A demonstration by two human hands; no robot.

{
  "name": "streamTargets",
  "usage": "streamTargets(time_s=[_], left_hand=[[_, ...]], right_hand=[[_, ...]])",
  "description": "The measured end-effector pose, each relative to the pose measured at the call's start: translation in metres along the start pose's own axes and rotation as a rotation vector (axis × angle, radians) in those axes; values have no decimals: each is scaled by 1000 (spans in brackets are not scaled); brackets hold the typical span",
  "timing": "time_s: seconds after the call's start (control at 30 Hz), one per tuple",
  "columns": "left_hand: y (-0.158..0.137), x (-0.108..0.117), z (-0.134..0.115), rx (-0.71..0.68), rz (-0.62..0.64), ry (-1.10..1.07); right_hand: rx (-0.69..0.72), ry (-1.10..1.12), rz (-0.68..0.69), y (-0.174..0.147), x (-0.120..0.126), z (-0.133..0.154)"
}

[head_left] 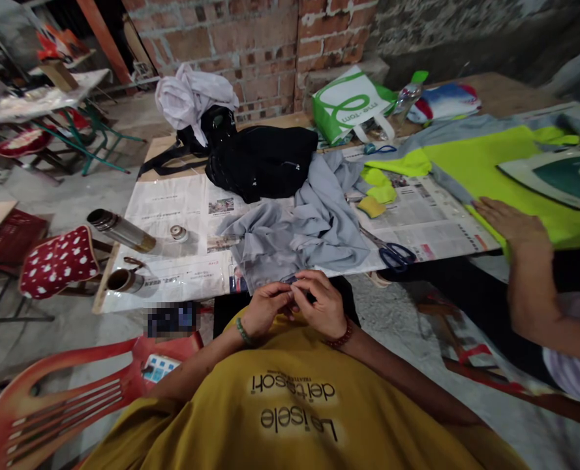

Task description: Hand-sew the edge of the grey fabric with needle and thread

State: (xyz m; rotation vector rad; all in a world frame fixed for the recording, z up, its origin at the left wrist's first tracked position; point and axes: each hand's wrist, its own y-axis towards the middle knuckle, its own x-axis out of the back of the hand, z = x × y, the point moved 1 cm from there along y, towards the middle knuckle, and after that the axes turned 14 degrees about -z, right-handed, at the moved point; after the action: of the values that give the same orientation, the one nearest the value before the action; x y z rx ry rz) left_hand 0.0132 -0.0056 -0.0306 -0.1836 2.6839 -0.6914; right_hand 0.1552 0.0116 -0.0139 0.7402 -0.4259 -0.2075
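My left hand (265, 308) and my right hand (321, 305) meet just below the table's near edge, fingers pinched together on the hem of a grey cloth (302, 228) that lies crumpled on the newspaper-covered table (172, 215). A small dark thing shows between my fingertips; what it is cannot be told. Blue-handled scissors (392, 253) lie on the table to the right of my hands.
A black bag (260, 160), white cloth (189, 94), steel flask (118, 230), cup (123, 281) and lid (178, 232) are on the table. Another person's hand (507, 222) presses neon-yellow fabric (509, 173) beside an iron (558, 176). Red chair (74, 391) at my left.
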Motion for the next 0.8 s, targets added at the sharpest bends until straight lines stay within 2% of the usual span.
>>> streamTargets(time_s=[0.27,0.5,0.8], left_hand=[[1,2,2,-24,-4,84],[1,1,3,-12,-6,36],[3,1,4,-22,-11,52]], right_hand=[[62,-14,-24,-1,1,0],[48,-46,3,-3,1,-2],[101,-38,-32,-2,1,-2]])
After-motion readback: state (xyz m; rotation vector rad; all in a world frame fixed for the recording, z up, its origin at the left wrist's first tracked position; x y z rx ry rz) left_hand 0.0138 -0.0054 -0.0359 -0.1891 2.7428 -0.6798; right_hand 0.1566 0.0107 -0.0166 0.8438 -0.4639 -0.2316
